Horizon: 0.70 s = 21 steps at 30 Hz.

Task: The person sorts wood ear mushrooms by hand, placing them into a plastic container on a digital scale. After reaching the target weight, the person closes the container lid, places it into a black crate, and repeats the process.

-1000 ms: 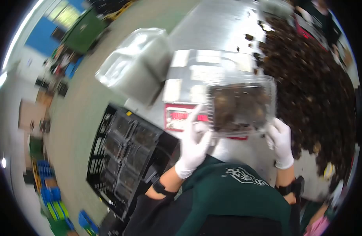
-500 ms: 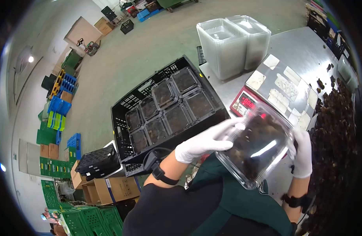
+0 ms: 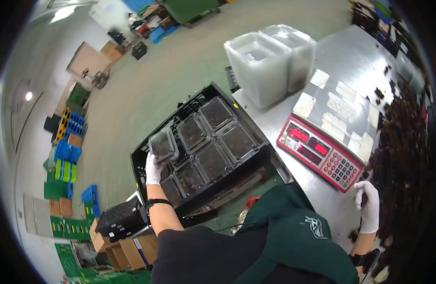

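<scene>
My left hand [image 3: 153, 169], in a white glove, grips the near edge of a clear plastic box [image 3: 163, 145] with dark contents, tilted over the far left part of a black crate [image 3: 206, 195]. Several closed boxes of the same kind, such as one clear box [image 3: 237, 140], sit in the crate. My right hand [image 3: 368, 201], also gloved, is off the near right corner of a red scale [image 3: 317, 154], its fingers curled with a gap and nothing between them. The scale's display is lit and its taped plate [image 3: 338, 110] bears no box.
Two stacks of clear empty containers [image 3: 259, 71] stand at the back of the metal table [image 3: 331, 52]. A heap of dark pieces [image 3: 402, 151] lies along the right side. Cardboard boxes [image 3: 128, 253] and a black folded crate [image 3: 118, 218] are at lower left.
The filled box has gone from between both hands to the crate at the left, held by my left hand. My right hand has let go of it and moved down slightly.
</scene>
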{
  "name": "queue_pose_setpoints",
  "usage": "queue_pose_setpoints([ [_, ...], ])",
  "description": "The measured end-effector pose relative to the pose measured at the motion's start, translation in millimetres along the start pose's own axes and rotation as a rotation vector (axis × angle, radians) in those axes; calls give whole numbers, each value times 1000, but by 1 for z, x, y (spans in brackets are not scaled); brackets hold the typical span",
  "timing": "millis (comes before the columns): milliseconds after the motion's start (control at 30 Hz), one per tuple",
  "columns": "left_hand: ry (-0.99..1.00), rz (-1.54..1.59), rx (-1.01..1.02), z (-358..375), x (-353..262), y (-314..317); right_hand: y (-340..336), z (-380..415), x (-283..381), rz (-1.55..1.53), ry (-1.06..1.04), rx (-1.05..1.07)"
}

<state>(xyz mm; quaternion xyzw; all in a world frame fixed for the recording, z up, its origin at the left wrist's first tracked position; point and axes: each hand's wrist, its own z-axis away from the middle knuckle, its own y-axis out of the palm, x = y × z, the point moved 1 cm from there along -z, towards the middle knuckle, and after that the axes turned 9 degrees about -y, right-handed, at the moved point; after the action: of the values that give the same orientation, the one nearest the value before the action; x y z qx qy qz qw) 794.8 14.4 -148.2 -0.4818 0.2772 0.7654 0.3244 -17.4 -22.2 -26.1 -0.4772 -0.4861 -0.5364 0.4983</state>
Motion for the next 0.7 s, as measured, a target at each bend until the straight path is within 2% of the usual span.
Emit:
queue_pose_setpoints([
  [33,-183,-381,-333,-8,12,0,-16,10,-10,-26,23,-55],
  [100,-104,-1262,-397,-76,48,-33,-30,32,-16,-22,17,-169],
  [133,-160,-1363,-605,-6,-14,70,-36,42,-22,-39,9,-222],
  [200,539,-1240,-553,-45,-28,107,-42,59,-28,-95,-9,-259],
  [233,740,-1032,-426,-28,-58,170,-39,65,-25,-102,-20,-271],
  [267,930,-882,-334,-9,-83,234,-34,67,-20,16,-94,-236],
  [300,1021,-805,-229,28,-108,302,-30,67,-16,144,-149,-208],
  [333,1146,-816,-134,59,-129,359,-30,72,-18,16,-74,-208],
  [367,1220,-747,-12,81,-143,408,-28,78,-16,122,-131,-174],
  [400,1274,-739,52,94,-150,449,-25,85,-11,-9,-19,-245],
  [433,1273,-890,67,106,-155,485,-24,91,-9,-160,73,-304],
  [467,1373,-1017,102,95,-153,514,-27,97,-10,-150,71,-385],
  [533,1147,-1347,163,57,-147,554,-43,124,-21,-163,65,-522],
  [600,1327,-1409,258,22,-152,565,-55,156,-30,-49,10,-723],
  [633,1263,-1362,380,40,-161,568,-59,172,-34,-69,7,-783],
  [667,1113,-1467,408,53,-172,573,-59,191,-39,98,65,-913],
  [700,750,-1382,521,54,-181,577,-65,207,-42,283,125,-1028],
])
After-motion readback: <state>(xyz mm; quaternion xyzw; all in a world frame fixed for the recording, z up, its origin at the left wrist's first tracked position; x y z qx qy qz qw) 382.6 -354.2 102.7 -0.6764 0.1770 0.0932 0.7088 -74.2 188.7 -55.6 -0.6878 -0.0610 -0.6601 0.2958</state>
